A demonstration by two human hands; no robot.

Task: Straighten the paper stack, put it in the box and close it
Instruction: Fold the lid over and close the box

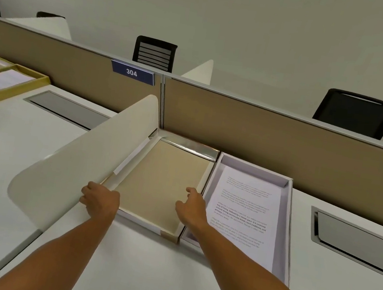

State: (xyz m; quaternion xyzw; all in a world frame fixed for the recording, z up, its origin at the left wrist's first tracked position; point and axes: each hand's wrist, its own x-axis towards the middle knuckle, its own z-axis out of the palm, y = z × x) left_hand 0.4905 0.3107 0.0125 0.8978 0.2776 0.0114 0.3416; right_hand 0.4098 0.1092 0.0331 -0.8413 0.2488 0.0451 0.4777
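Left hand [100, 199] curled over the lid's [159, 185] near-left rim, right hand [191, 207] clasping its right rim, fingers bent. Lid lying upside down on the desk [140, 269], touching the box [285, 225] on its right. Paper stack [248, 209] flat inside the box. Both set against the partition [273, 142] along the desk's far edge.

Matt tan card lid [161, 185] with glossy silver rim, white printed paper [246, 203], smooth white desk [139, 274].
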